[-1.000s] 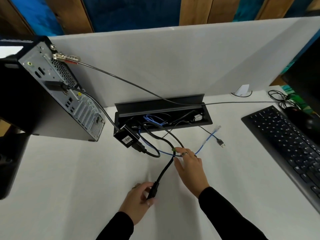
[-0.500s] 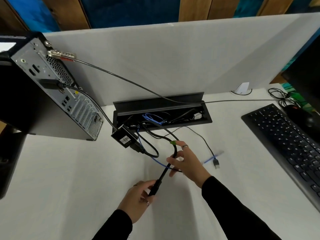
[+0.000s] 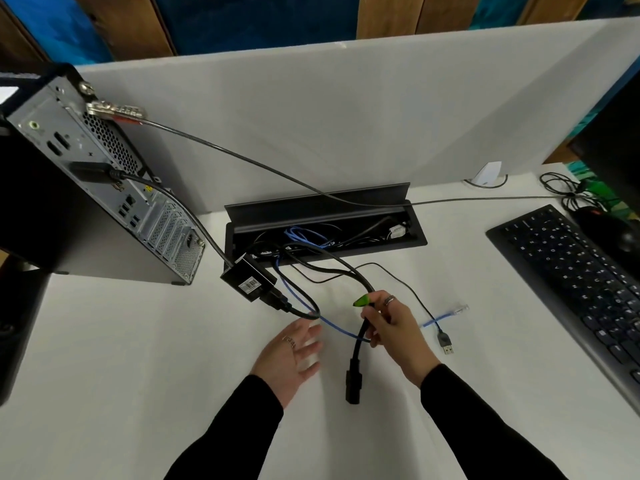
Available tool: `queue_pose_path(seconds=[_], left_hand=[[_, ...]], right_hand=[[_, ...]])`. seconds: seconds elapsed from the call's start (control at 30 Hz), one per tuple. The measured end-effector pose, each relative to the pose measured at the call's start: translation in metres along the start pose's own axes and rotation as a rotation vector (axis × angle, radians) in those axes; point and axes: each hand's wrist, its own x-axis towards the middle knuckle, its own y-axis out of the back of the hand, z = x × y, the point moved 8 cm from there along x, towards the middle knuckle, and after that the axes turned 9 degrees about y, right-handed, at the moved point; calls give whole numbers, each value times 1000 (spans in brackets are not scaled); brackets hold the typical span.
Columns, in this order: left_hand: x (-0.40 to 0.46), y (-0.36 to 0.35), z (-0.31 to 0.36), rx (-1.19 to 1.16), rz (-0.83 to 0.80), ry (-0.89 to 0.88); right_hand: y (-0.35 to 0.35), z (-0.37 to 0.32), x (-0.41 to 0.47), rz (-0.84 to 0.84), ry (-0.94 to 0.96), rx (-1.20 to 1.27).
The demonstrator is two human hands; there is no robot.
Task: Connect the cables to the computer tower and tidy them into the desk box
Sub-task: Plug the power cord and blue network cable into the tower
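The right hand point(image 3: 389, 327) pinches the thick black cable point(image 3: 360, 336) to lift its plug point(image 3: 353, 384); the left hand point(image 3: 289, 355) hovers with fingers spread, holding nothing.

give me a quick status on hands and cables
Right hand grips thick black power cable, plug loose on desk. Left hand open, empty. Blue cable and USB lead unplugged, crossing underneath.

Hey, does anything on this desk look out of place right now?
Yes. Loose cables spill out of the open desk box: the blue network cable and a USB plug lie unconnected on the desk, and the right hand holds the black power cable.
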Motion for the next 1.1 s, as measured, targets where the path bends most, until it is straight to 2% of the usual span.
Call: queue_pose_path(seconds=[0.13, 0.27, 0.5, 0.7, 0.87, 1.1], left_hand=[[4, -10, 6, -84, -70, 30], [9, -4, 1, -218, -3, -4], [12, 13, -6, -269, 65, -22], [9, 19, -3, -228, 53, -33], [7, 27, -2, -184, 62, -45], [10, 36, -3, -161, 96, -55]], right_hand=[[2, -5, 8, 31, 27, 35], [5, -11, 15, 102, 52, 69], [21, -38, 41, 118, 124, 33], [27, -45, 58, 168, 109, 14], [25, -50, 69, 207, 170, -155], [29, -62, 88, 168, 243, -587]])
